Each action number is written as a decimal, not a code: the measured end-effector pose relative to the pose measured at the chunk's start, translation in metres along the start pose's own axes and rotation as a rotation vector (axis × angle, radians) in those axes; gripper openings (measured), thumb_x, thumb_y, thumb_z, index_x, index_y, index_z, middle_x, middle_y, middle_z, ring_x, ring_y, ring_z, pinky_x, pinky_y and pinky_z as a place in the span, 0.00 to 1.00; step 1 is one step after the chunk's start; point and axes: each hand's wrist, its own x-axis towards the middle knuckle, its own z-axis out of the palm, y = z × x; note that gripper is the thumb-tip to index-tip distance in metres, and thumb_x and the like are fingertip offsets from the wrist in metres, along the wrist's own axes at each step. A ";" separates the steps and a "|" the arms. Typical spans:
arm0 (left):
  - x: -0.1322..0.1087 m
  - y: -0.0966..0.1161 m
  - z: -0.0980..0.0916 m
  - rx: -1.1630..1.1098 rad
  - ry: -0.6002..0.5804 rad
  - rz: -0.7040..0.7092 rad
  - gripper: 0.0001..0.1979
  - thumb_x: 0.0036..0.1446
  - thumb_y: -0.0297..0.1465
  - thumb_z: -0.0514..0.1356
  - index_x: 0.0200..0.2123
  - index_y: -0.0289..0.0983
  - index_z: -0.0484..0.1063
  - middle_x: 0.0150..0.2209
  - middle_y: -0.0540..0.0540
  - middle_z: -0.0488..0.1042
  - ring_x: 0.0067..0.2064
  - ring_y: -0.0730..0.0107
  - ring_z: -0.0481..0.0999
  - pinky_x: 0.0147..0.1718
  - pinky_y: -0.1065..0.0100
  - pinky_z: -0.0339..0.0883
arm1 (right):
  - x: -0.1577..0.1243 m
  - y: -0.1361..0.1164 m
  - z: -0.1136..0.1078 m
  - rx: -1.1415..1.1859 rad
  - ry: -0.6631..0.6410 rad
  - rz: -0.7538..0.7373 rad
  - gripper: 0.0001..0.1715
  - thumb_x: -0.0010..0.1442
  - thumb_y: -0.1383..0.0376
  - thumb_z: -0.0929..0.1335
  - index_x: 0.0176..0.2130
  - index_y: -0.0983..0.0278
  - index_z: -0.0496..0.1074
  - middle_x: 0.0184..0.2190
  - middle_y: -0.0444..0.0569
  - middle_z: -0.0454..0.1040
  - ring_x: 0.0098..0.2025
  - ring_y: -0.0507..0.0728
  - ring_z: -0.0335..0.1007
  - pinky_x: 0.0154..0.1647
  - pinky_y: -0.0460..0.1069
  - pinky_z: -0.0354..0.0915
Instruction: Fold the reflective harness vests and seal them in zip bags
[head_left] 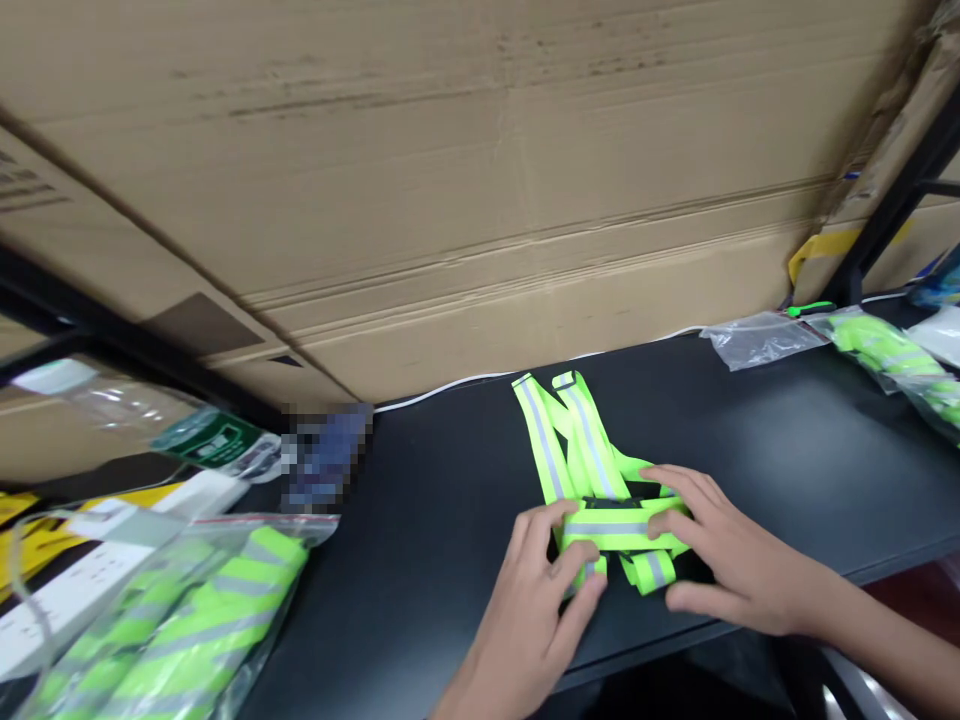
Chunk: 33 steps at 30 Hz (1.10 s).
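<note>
A neon yellow-green strap harness with grey reflective stripes lies on the black table near its front edge. Two of its straps extend toward the cardboard behind, and a horizontal band crosses them in front. My left hand has its fingers curled over the left end of that band, thumb close to a short looped piece. At the band's right end, my right hand rests with fingers spread, fingertips touching the strap and thumb apart below. A folded loop hangs down between my hands.
Bagged neon straps lie at the left beside a white power strip and a plastic bottle. Another bagged set and a clear bag are back right. Cardboard stands behind the table.
</note>
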 end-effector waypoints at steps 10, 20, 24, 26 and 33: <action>0.021 0.012 0.002 0.105 -0.021 -0.027 0.20 0.63 0.29 0.58 0.57 0.42 0.65 0.58 0.40 0.69 0.59 0.47 0.68 0.55 0.47 0.65 | 0.003 -0.001 0.004 0.095 0.119 0.067 0.27 0.64 0.56 0.71 0.58 0.61 0.65 0.53 0.57 0.73 0.57 0.66 0.65 0.56 0.63 0.64; 0.018 0.003 0.006 -0.267 0.046 -0.218 0.13 0.57 0.23 0.58 0.41 0.43 0.59 0.58 0.42 0.68 0.59 0.55 0.70 0.54 0.51 0.68 | 0.006 0.005 0.002 0.154 0.098 0.196 0.29 0.60 0.50 0.73 0.55 0.60 0.69 0.50 0.54 0.73 0.53 0.65 0.65 0.53 0.60 0.63; 0.022 0.007 -0.003 -0.250 0.007 -0.209 0.14 0.57 0.25 0.60 0.44 0.43 0.60 0.59 0.42 0.68 0.59 0.54 0.70 0.54 0.50 0.68 | 0.007 0.004 0.002 0.171 0.054 0.223 0.29 0.60 0.48 0.72 0.55 0.59 0.68 0.50 0.53 0.73 0.52 0.64 0.65 0.52 0.60 0.63; 0.025 0.008 -0.007 -0.215 -0.019 -0.180 0.19 0.57 0.26 0.61 0.50 0.44 0.61 0.58 0.42 0.69 0.59 0.53 0.70 0.55 0.50 0.67 | 0.006 0.002 0.001 0.168 0.062 0.205 0.28 0.62 0.50 0.71 0.56 0.58 0.67 0.52 0.53 0.72 0.54 0.64 0.65 0.54 0.60 0.62; 0.025 0.007 -0.006 -0.168 -0.068 -0.103 0.27 0.59 0.29 0.63 0.60 0.45 0.61 0.59 0.41 0.69 0.62 0.50 0.66 0.58 0.48 0.67 | 0.014 -0.017 -0.003 0.127 0.110 0.174 0.33 0.61 0.48 0.71 0.59 0.60 0.65 0.56 0.57 0.72 0.56 0.67 0.67 0.58 0.63 0.58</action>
